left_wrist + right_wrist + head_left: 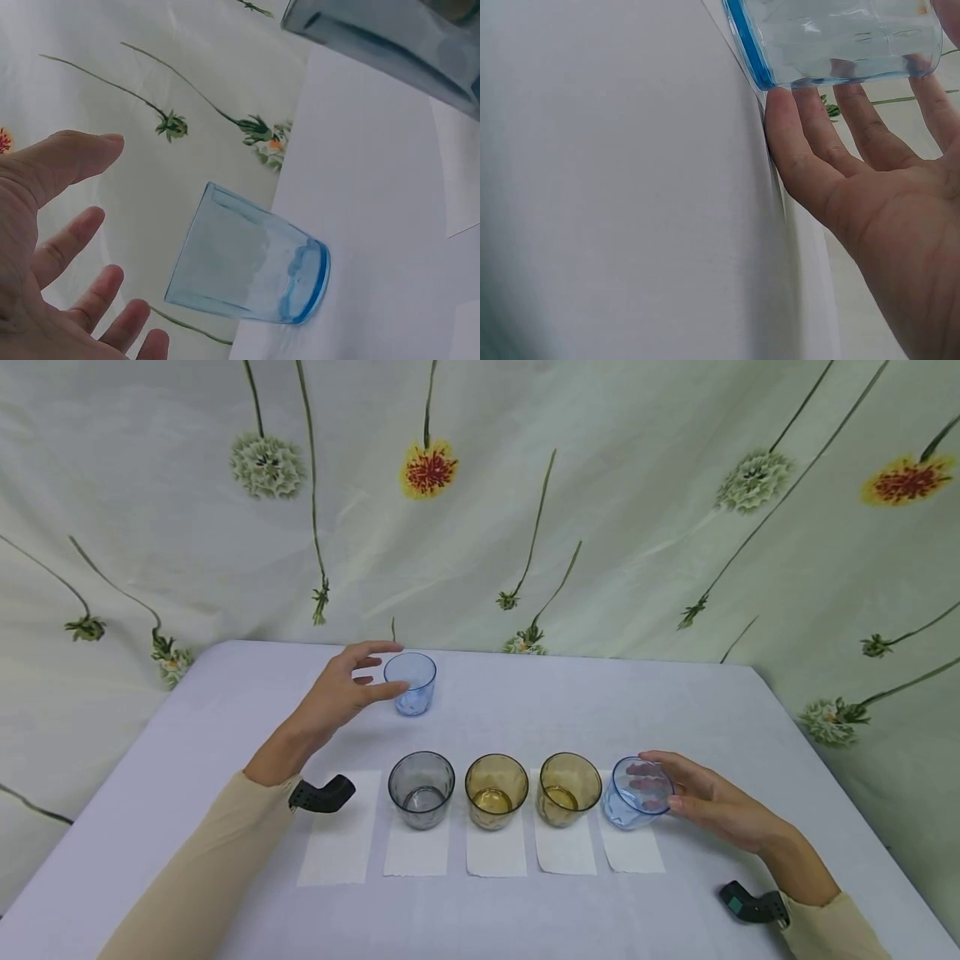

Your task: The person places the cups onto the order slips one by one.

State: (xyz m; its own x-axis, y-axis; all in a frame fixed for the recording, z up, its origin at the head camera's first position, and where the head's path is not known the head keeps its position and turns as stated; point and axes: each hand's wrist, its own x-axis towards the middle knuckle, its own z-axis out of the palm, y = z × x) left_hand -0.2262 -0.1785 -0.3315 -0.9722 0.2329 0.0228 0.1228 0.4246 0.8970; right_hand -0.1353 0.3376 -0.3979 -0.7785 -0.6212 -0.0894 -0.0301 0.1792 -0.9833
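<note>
At the back of the table stands a clear blue glass (417, 697), upright. Beside it my left hand (347, 687) has thumb and fingers spread toward its left side. The left wrist view shows a gap between this hand (67, 247) and the blue glass (247, 259). Another blue glass (628, 810) is at the right end of a row, over a white paper strip (636, 857). My right hand (720, 802) holds it from the right, thumb in front and fingers behind. Fingertips of the right hand (877, 187) touch the glass (840, 37) in the right wrist view.
In the row left of the held glass stand two amber glasses (557, 814) (489, 817) and a grey glass (422, 814), each on a paper strip. A bare paper strip (337, 843) lies at the row's left end. Flower-printed cloth (480, 543) hangs behind the table.
</note>
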